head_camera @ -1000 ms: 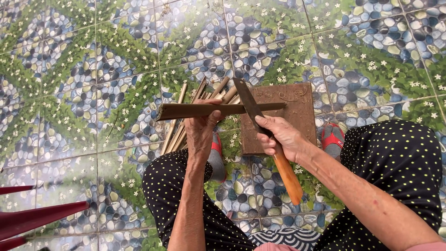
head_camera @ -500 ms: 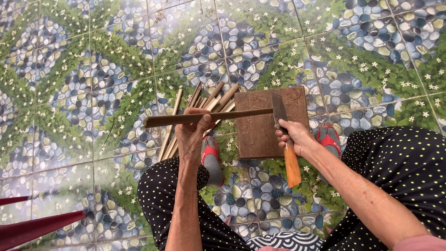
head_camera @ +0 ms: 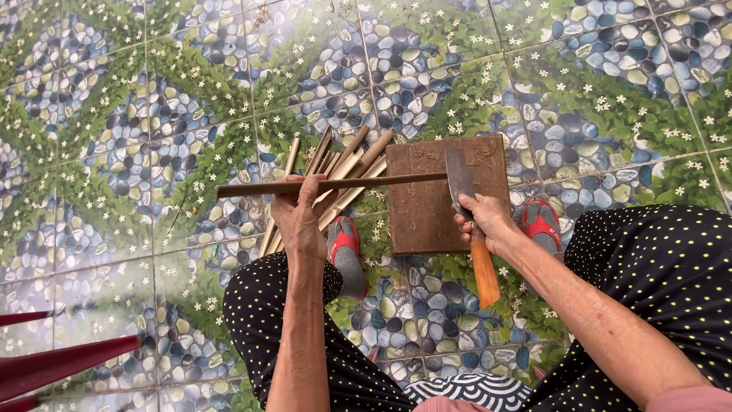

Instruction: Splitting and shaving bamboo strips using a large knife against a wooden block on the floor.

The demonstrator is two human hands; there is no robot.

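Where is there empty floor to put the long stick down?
Bare tiled floor lies left of the pile of sticks and beyond the wooden board. It is crowded near the knees: left hand with the long stick, right hand with the knife, red sandals.

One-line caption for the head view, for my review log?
Seated person's left hand holds a long bamboo strip level, right hand sets a cleaver at its end above a wooden block.
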